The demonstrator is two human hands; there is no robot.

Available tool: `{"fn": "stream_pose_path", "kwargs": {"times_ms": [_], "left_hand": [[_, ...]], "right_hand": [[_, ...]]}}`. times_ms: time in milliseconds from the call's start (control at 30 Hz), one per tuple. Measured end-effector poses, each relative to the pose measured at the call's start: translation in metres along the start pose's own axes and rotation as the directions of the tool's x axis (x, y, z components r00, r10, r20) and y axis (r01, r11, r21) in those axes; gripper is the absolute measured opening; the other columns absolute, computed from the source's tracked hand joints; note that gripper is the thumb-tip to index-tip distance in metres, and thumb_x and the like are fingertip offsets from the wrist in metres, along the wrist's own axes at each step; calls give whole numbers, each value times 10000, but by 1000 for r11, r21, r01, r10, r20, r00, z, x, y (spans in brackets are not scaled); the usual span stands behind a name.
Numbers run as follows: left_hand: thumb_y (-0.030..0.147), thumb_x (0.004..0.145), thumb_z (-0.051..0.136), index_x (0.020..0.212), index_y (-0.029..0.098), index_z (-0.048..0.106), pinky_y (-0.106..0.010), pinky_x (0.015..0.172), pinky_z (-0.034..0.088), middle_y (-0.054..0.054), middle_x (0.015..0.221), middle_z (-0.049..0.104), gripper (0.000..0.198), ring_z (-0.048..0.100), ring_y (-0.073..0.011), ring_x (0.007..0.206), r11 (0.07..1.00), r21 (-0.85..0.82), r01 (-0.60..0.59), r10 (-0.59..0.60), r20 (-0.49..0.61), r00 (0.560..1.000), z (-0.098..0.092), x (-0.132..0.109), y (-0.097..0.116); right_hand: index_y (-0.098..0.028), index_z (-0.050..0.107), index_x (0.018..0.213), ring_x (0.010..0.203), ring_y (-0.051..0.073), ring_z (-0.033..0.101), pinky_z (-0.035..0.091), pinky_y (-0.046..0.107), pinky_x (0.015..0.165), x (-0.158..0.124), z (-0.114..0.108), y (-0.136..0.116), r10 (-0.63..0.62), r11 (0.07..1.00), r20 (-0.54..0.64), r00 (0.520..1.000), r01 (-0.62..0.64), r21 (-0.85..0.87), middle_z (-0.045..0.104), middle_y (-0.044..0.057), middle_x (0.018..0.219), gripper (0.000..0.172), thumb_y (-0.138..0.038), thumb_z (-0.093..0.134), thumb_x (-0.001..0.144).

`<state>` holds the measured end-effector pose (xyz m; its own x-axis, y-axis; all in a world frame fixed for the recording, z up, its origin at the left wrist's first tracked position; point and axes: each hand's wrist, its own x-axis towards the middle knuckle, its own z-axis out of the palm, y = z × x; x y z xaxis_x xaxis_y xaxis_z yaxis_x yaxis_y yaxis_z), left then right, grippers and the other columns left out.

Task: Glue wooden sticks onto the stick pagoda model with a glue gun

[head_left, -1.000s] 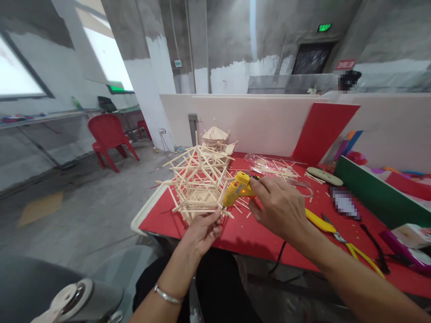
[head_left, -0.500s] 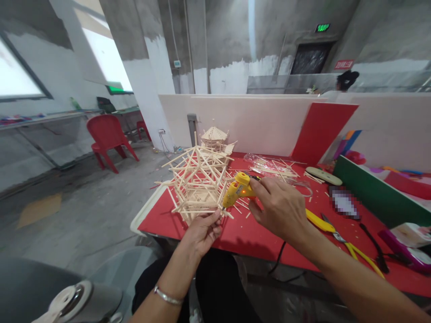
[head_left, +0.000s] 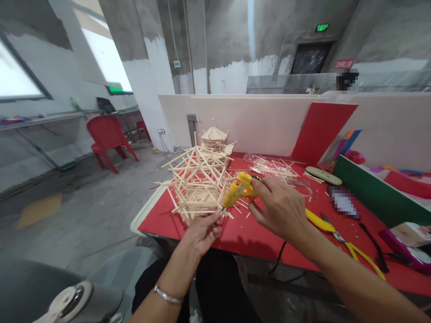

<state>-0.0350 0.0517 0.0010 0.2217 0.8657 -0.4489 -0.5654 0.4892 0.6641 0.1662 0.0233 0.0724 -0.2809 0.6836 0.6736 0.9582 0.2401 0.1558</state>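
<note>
A patchy gray and white wall [head_left: 229, 45] stands at the back of the room, and in front of me is a red desk [head_left: 245, 233] with a big stick house [head_left: 198, 179] at its left part. My left hand [head_left: 204, 231] pinches the stick house at its near right bottom corner. My right hand [head_left: 281, 202] is wrapped around a yellow glue gun [head_left: 239, 190], with its tip pointing down at that same corner, and yellow pliers [head_left: 337, 235] lie off to the right.
</note>
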Motion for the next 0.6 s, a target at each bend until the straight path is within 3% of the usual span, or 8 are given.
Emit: {"fn": "stream_pose_path", "kwargs": {"times_ms": [167,267,367,500,600], "left_hand": [[103,607,800,704,107,615,-124,391,345,18,586,558,209,506,-53,501,1000,8,10,-10,10,1000,0,-1,0],[106,587,813,695,108,611,-122,388,344,23,576,554,229,502,-50,491,1000,10,16,-16,5,1000,1,-1,1],[102,571,820,694,107,609,-121,379,336,17,578,557,245,510,-57,503,1000,4,21,-21,29,999,2,0,1],[99,573,816,704,107,617,-117,385,346,12,587,566,238,511,-56,510,1000,3,23,-23,38,999,1,1,0],[105,590,806,697,105,623,-115,389,353,9,578,560,212,510,-56,511,1000,12,28,-28,22,999,1,1,0]], "right_hand": [[-143,493,1234,821,227,591,403,302,613,-10,10,15,235,961,81,968,-245,132,637,106,1028,553,-453,559,780],[-158,509,1187,838,241,609,429,322,641,-29,30,36,403,882,143,904,-425,202,647,115,1035,549,-504,564,764],[-158,601,981,729,238,610,418,327,615,-67,59,57,512,817,260,819,-558,148,659,99,859,422,-515,526,770],[-159,637,872,662,232,602,399,307,572,-126,91,65,546,773,399,737,-626,99,638,80,727,368,-480,470,805],[-138,637,1009,772,309,606,415,369,594,-148,97,52,577,805,292,763,-592,-42,644,144,852,468,-522,518,769]]}}
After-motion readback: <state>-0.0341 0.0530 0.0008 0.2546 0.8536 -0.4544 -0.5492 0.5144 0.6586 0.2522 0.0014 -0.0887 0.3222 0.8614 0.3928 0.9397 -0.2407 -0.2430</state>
